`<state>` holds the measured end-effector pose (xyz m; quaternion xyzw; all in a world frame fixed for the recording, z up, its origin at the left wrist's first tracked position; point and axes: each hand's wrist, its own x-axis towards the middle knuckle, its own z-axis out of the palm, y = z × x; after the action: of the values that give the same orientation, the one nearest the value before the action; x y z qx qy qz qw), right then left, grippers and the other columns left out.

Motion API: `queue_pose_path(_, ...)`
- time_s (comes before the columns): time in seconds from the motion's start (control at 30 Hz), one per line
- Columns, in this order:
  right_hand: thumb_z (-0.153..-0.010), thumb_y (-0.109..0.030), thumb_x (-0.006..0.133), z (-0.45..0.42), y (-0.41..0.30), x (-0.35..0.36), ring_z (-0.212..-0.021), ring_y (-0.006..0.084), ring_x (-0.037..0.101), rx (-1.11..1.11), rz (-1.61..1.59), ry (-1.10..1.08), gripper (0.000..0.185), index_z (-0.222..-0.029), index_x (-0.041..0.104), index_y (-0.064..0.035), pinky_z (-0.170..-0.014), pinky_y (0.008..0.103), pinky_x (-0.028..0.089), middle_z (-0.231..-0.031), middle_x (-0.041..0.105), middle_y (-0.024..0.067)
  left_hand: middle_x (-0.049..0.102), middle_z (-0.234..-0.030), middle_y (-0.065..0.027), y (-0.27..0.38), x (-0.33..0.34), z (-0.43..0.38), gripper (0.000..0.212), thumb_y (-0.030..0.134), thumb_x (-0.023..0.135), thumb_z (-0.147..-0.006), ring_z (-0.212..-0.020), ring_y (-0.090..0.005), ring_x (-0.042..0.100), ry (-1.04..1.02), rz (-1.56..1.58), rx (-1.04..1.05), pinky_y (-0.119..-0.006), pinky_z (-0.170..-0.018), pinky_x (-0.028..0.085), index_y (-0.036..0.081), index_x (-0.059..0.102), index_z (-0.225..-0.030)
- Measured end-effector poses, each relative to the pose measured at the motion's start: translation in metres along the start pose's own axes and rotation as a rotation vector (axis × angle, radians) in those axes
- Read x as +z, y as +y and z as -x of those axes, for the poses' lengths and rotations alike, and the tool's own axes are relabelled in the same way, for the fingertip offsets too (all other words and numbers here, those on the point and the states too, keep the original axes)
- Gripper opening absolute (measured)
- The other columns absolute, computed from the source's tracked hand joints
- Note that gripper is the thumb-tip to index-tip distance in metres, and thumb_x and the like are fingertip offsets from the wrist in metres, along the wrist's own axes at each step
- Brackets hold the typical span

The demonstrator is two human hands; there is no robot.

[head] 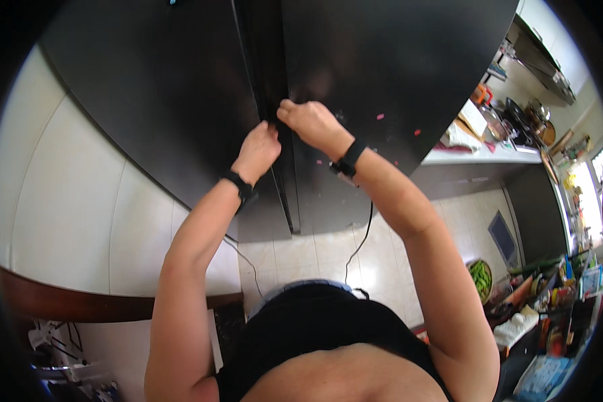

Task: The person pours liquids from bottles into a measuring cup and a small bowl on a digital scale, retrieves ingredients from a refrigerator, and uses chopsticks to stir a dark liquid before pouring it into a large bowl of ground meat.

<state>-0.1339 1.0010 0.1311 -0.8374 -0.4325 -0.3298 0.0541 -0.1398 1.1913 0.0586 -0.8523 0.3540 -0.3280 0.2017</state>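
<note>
A tall dark refrigerator with two side-by-side doors stands right in front of me. At the inner edge of the left door (171, 110), my left hand (260, 151) is bent, its fingertips tucked into the dark gap (269, 60) between the doors. Slightly higher, my right hand (314, 125) curls its fingers over the inner edge of the right door (392, 65). The fingers' undersides are hidden, and whether the doors stand ajar is hard to tell. Each wrist has a black band. Small pink and red marks (380, 116) dot the right door.
On the right, a white counter (477, 157) holds papers, cloths and cookware. Below it, a bowl of green vegetables (480, 279) sits near a crowded shelf (542, 301). Thin cables (364, 238) hang toward the tiled floor (301, 256). A pale tiled wall (75, 191) rises at left.
</note>
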Motion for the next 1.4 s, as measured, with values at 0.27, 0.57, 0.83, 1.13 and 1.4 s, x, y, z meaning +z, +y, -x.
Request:
queue_pose_path(0.27,-0.076,-0.001,0.063,0.012,-0.002,0.007,-0.066,0.0294,0.066,0.047,-0.049,0.063,0.013,-0.087,0.058,-0.0051,-0.057,0.0376,0.054,-0.085,0.057,0.0104,0.055,-0.08,0.0001,0.037,-0.099,0.055,0.01,0.012,0.06,-0.076,-0.089,-0.0159,0.052,-0.213,0.007,0.058,-0.028,-0.086,0.039,0.012,0.07,-0.077)
queue_pose_path(0.57,-0.083,-0.006,0.064,-0.019,-0.03,0.067,-0.072,0.0292,0.067,0.602,-1.167,0.058,0.014,-0.096,0.063,0.0005,-0.067,0.0395,0.053,-0.084,0.066,0.0149,0.057,-0.113,-0.0162,0.077,-0.204,0.169,0.038,0.011,0.081,-0.076,-0.106,-0.0335,0.057,0.27,0.224,-0.677,-0.05,-0.099,0.046,0.002,0.06,-0.107)
queue_pose_path(0.83,-0.092,-0.008,0.059,-0.115,-0.065,0.166,-0.08,0.0228,0.067,1.068,-1.808,-0.17,0.025,-0.115,0.053,0.0016,-0.069,0.035,0.058,-0.101,0.061,0.0129,0.024,-0.157,-0.0241,0.067,-0.2,0.212,0.102,0.023,0.075,-0.083,-0.143,-0.037,0.029,0.655,0.666,-1.276,-0.046,-0.12,0.019,-0.001,0.008,-0.155)
queue_pose_path(1.13,-0.097,-0.028,0.058,-0.168,-0.032,0.339,-0.082,0.0283,0.066,1.518,-1.765,-0.073,0.038,-0.119,0.054,0.0024,-0.069,0.0368,0.059,-0.107,0.062,0.0151,0.016,-0.156,-0.0255,0.041,-0.159,0.261,0.111,0.05,0.066,-0.086,-0.142,-0.0351,0.026,0.786,0.314,-1.56,-0.05,-0.117,0.022,-0.004,-0.002,-0.155)
queue_pose_path(1.4,-0.104,-0.032,0.044,-0.186,-0.009,0.385,-0.091,0.0333,0.068,1.492,-1.779,-0.165,0.039,-0.132,0.047,-0.0044,-0.075,0.0433,0.064,-0.126,0.055,0.0143,0.044,-0.136,-0.0255,0.063,-0.123,0.319,0.077,0.049,0.045,-0.096,-0.12,-0.0351,0.053,0.739,0.103,-1.649,-0.051,-0.099,0.046,-0.011,0.031,-0.142)
